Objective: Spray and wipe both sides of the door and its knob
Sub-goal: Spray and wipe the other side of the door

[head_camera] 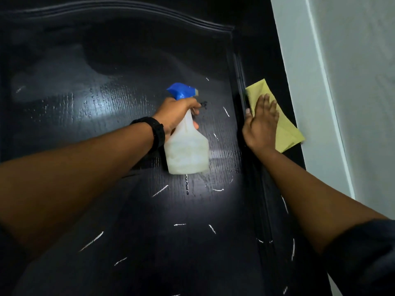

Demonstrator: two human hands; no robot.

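Dark sleeve (363,253) on the right arm, nearest the camera. Both arms reach out to the black door (128,60), which fills most of the view. Black watch (157,133) on the left wrist. Left hand (175,116) grips the neck of the spray bottle (188,150), fingers wrapped under the blue trigger head (181,91), in front of the door's centre panel. Right hand (260,124) is flat, fingers straight, pressing the yellow cloth (287,133) on the door's right edge strip. White streaks are scattered over the panel, with curved moulding at the top. Pale wall (352,82) right of the door.
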